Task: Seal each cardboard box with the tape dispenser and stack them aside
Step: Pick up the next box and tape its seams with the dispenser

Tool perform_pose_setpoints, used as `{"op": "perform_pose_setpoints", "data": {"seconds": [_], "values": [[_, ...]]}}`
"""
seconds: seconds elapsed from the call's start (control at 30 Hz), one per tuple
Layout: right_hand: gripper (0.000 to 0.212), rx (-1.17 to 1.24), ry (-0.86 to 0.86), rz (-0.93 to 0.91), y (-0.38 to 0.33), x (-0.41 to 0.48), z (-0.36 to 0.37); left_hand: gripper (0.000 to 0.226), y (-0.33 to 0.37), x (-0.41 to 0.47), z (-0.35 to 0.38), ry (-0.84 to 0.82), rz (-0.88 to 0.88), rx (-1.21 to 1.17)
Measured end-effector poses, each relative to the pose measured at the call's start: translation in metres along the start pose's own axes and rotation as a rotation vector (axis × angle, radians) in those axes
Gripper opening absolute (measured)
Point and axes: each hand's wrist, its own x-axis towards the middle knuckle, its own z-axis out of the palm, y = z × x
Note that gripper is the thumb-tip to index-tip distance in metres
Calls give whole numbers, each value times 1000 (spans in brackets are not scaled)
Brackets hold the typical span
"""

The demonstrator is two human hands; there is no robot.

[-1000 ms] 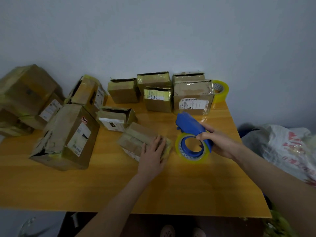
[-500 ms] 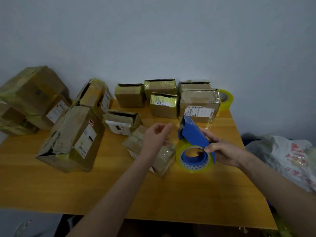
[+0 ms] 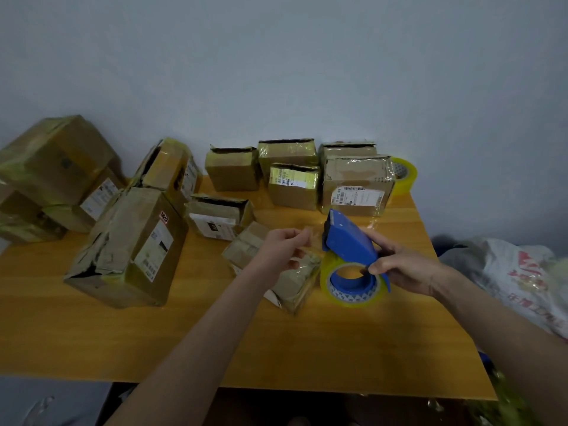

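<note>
Presently the table [image 3: 307, 348] carries all the work. A pile [image 3: 55, 167] of boxes wrapped in yellowish tape sits at its left end, judged to be the set-aside stack. Off the right edge lies a bag [image 3: 522, 272]; its contents cannot be told. A big box [image 3: 129, 247] lies just beside the pile, its torn near end gaping. Along the wall a row [image 3: 289, 173] of boxes stands upright, several with dark slits under their flaps, so judged unsealed; nothing inside any of them shows. The small box [image 3: 295, 281] lies tilted near the middle, below and between the hands, within reach for taping. The dispenser [image 3: 347, 241] is held just right of it, roll low and blade end raised. A spare roll [image 3: 405, 176] stands at the far right corner, touching the row. The right hand [image 3: 402, 269] grips the dispenser's handle, fingers curled round it. The left hand [image 3: 282, 250] pinches what looks like the clear tape end [image 3: 310, 238] beside the blade, judged ready for laying across the small box
</note>
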Motion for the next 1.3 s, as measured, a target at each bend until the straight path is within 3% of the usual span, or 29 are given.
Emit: {"op": "perform_pose_setpoints", "data": {"seconds": [0.1,0.23,0.4,0.6,1.0,1.07,1.17,1.23,1.3], "values": [[79,-52,1,2,-1,2,-1,22,-6,1,-5,-31,-41,-17],[82,-130,17,6,-4,4,0,44,-6,1,-3,55,-104,-49],[78,-365,85,19,-11,7,0,17,-11,5,-8,108,-39,138],[81,-665,26,16,-19,9,-6,12,-19,7,-7,141,-34,201],[72,-687,41,14,-35,19,-6,11,-28,14,-19,274,-13,187],[70,-686,33,25,-40,19,-8,19,-32,13,-33,391,8,293],[69,-685,46,19,-47,19,-17,38,-46,3,-48,541,128,802],[70,-685,59,11,-49,19,-20,54,-61,-4,-42,512,111,1041],[70,-659,82,14,-48,18,-23,68,-77,-6,-25,383,-60,1039]]}}
